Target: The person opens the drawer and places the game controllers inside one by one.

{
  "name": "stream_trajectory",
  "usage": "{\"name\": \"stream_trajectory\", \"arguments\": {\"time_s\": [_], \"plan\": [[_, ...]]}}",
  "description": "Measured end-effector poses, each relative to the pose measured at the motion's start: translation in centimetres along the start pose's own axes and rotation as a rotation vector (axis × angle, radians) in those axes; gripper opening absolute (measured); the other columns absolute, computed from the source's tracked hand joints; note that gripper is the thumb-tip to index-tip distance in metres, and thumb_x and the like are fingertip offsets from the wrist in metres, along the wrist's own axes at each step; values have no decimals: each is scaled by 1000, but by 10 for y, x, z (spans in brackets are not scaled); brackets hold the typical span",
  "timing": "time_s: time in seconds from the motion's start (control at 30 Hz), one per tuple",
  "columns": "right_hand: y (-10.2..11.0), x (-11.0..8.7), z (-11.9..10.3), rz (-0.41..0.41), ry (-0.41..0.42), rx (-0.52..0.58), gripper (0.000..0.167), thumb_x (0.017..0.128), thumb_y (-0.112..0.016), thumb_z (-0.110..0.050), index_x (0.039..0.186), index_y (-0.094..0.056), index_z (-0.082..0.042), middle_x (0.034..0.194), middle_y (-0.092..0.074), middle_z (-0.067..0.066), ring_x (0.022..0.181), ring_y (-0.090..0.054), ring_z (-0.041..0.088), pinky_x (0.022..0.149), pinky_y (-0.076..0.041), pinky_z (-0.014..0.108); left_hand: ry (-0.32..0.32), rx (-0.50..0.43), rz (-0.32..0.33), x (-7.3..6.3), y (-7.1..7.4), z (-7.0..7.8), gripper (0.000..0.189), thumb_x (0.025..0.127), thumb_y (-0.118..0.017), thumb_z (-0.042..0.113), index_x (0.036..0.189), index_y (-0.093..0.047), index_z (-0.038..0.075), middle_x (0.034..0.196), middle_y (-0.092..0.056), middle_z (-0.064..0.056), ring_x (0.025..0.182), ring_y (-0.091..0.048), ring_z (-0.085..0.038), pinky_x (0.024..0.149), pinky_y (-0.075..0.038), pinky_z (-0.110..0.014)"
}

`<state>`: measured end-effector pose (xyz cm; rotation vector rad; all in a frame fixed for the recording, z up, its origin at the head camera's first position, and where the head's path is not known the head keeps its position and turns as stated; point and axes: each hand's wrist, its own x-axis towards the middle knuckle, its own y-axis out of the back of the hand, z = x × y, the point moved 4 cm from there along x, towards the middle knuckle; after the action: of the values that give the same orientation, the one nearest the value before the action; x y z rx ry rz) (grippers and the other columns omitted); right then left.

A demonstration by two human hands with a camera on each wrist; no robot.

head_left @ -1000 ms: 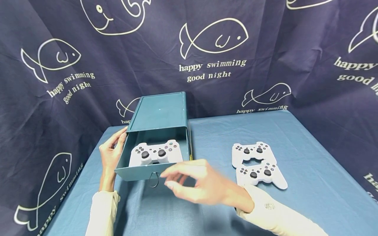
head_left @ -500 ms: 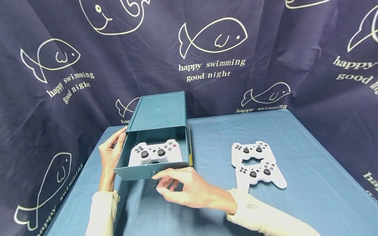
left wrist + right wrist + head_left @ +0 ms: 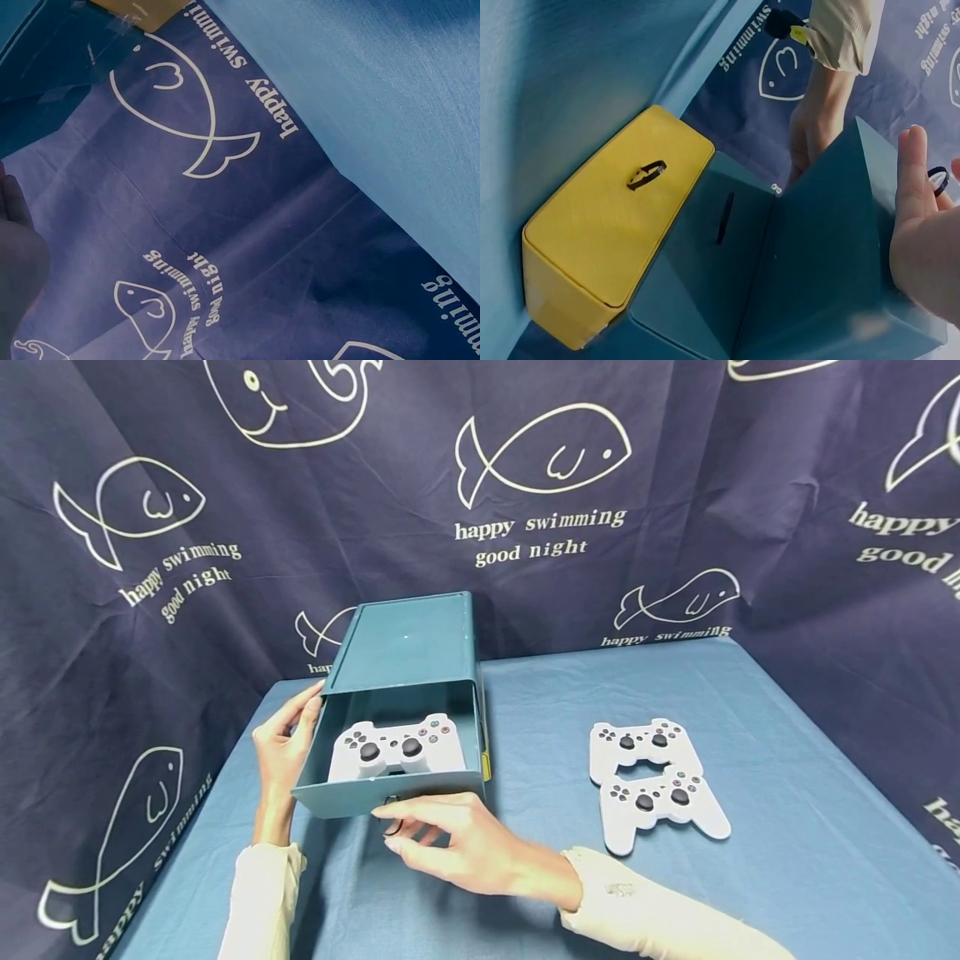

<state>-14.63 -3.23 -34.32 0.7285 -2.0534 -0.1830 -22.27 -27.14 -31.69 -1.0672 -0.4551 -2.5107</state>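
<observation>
A teal drawer cabinet (image 3: 405, 639) has its top drawer (image 3: 330, 797) pulled out toward me. Inside the drawer lies a white game controller (image 3: 397, 750) with two black thumbsticks. My left hand (image 3: 281, 752) rests with its fingertips against the cabinet's left front side. At the drawer front, my right hand (image 3: 457, 839) has the index finger and thumb on either side of a thin dark ring pull (image 3: 397, 827), with a gap between them. The right wrist view shows the ring beside fairly straight fingers (image 3: 911, 169). A yellow drawer (image 3: 619, 206) sits lowest, under a closed teal one (image 3: 697, 255).
Two more white controllers lie on the blue cloth to the right, a rear one (image 3: 645, 747) and a nearer one (image 3: 663, 810) overlapping it in this view. A dark blue fish-print curtain (image 3: 540, 585) hangs behind and at both sides.
My right hand has come left and a little down to the ring pull at the drawer front. The left hand, the drawer and the controllers stay where they were.
</observation>
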Motion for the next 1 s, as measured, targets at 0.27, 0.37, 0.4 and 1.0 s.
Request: {"name": "stream_trajectory", "arguments": {"time_s": [0.27, 0.37, 0.4, 1.0], "plan": [[-3, 1, 2, 34, 39, -8, 29, 94, -69, 6, 123, -69, 3, 99, -75, 8, 88, -72, 9, 77, -55, 18, -10, -6, 3, 0, -2, 4, 23, 98, -65, -9, 119, -72, -10, 92, -73, 16, 79, -65, 4, 73, -48, -14], [-2, 2, 2, 39, 61, -9, 30, 92, -70, 8, 122, -70, 3, 97, -75, 8, 86, -71, 7, 79, -55, 19, -10, -11, 4, 0, -2, 2, 23, 98, -65, -9, 119, -72, -12, 93, -73, 16, 79, -65, 4, 72, -48, -14], [-2, 2, 2, 40, 66, -6, 30, 92, -70, 9, 121, -70, 3, 97, -75, 8, 86, -71, 6, 79, -55, 19, -10, -11, 4, 0, -2, 2, 23, 97, -65, -9, 119, -72, -12, 92, -73, 16, 79, -65, 4, 72, -48, -14], [1, 7, 7, 51, 89, -2, 29, 91, -70, 9, 118, -71, 1, 95, -74, 6, 86, -68, 3, 79, -56, 21, 23, -22, 5, 0, 2, -30, 26, 98, -64, -9, 122, -73, -6, 96, -75, 13, 79, -67, 2, 70, -50, -14]]}}
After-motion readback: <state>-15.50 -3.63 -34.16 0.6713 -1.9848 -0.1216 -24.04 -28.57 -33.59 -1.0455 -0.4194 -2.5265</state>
